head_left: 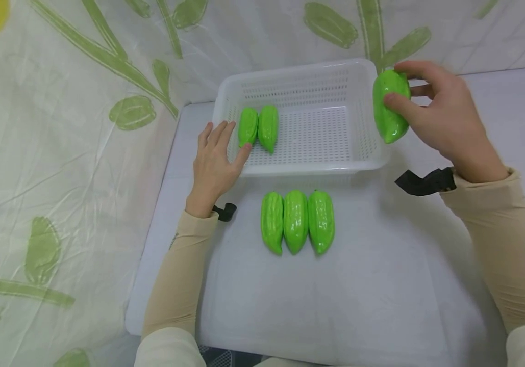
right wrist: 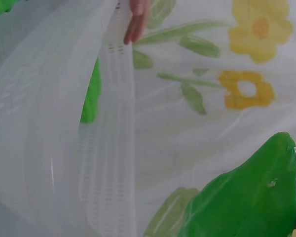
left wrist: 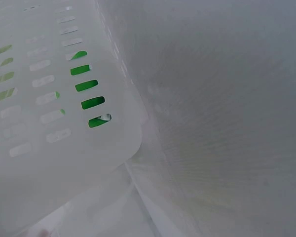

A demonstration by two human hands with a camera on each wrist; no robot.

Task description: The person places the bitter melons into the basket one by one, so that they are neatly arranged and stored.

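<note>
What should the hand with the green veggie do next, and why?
I'd probably move the right hand a little left, bringing its green veggie over the white basket. It shows at the basket's right end, two matching veggies lie inside at the left, and there's room beside them.

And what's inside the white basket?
Two green vegetables lie side by side in the basket, toward the left. The left hand hides one's near tip and a near corner.
</note>
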